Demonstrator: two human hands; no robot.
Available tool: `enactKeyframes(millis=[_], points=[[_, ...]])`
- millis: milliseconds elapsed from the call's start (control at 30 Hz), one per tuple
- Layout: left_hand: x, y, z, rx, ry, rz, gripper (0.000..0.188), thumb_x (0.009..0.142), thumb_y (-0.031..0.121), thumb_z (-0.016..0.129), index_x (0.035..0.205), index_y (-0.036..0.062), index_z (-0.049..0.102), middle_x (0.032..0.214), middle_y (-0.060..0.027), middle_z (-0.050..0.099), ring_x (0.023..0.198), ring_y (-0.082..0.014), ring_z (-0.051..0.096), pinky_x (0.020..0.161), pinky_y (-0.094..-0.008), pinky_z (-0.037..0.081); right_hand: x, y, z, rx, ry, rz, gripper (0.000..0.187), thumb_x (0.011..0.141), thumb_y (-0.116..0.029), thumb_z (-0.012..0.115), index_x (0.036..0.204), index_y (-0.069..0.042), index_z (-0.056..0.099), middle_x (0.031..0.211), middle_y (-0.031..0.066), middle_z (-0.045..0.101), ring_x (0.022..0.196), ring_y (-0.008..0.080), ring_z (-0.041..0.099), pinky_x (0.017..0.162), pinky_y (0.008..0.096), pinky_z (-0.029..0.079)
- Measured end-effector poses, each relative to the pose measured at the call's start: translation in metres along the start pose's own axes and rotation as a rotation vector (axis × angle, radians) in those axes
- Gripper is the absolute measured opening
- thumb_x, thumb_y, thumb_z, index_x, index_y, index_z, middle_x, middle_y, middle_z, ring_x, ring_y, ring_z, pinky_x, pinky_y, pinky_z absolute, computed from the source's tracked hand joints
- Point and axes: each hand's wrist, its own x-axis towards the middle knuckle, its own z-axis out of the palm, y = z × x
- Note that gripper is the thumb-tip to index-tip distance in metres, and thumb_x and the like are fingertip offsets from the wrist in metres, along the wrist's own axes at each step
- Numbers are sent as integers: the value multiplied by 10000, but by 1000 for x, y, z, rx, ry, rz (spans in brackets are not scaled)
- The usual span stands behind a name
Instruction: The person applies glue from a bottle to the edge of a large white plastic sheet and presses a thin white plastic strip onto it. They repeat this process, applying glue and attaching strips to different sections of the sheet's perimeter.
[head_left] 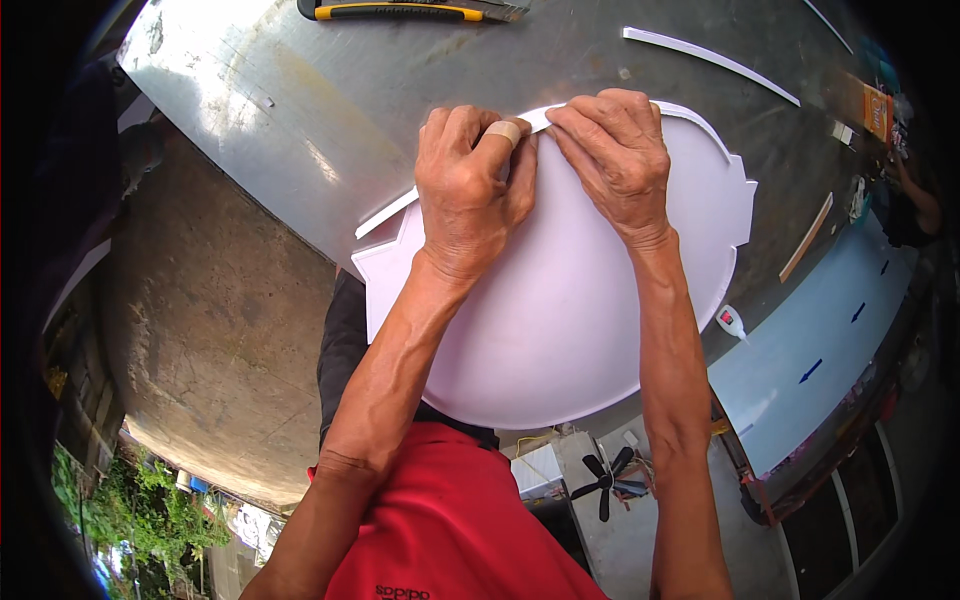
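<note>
A large white domed panel (560,300) with a raised rim and stepped tabs at its sides lies in front of me on the metal table (390,90). Along its far edge runs a thin white strip (541,119). My left hand (470,185) is closed in a pinch on this strip, a tan bandage round one finger; a loose end juts out to the left of that hand. Just to the right, my right hand (620,155) also pinches the strip between thumb and fingers. The fingertips partly hide the strip where they meet it.
A yellow and black utility knife (400,11) lies at the far edge. Another white strip (710,62) and a brown-edged strip (806,237) rest to the right. Near the panel's right side is a small white glue bottle (731,321). A light-blue sheet (820,345) lies beyond it.
</note>
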Motion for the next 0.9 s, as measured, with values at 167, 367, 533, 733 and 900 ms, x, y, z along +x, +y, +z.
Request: enactKeyframes(millis=[167, 367, 533, 733, 900], points=[[-1, 2, 4, -13, 31, -37, 179, 749, 15, 874, 894, 62, 781, 852, -47, 650, 799, -234, 577, 711, -372, 467, 2, 0, 2, 34, 23, -1, 267, 749, -26, 891, 985, -70, 776, 978, 7, 715, 968, 219, 654, 841, 376, 541], [-4, 1, 8, -21, 55, -51, 166, 730, 22, 868, 853, 66, 764, 819, -46, 624, 790, -240, 560, 718, -386, 451, -1, -5, 8, 42, 64, 23, 262, 738, 31, 865, 973, -38, 772, 968, 37, 708, 943, 246, 660, 810, 376, 579], [-3, 3, 9, -22, 54, -62, 163, 739, 22, 864, 860, 67, 763, 820, -46, 630, 792, -242, 566, 721, -386, 454, -2, -8, 9, 9, 74, 51, 275, 746, 27, 877, 996, -56, 796, 981, 23, 724, 956, 241, 669, 810, 367, 578], [-2, 3, -2, -6, 6, -50, 176, 761, 16, 869, 906, 58, 778, 869, -52, 674, 805, -236, 595, 719, -366, 481, 2, -5, 0, -48, 5, 16, 256, 767, -50, 889, 995, -88, 779, 976, -7, 708, 998, 216, 647, 905, 370, 486], [-2, 0, -5, -2, -13, -26, 211, 767, -10, 887, 954, 51, 812, 882, -59, 698, 825, -219, 633, 695, -339, 521, 7, -4, -6, -63, -51, -70, 307, 780, -89, 899, 1058, -126, 774, 995, -26, 704, 1018, 200, 645, 940, 386, 469]])
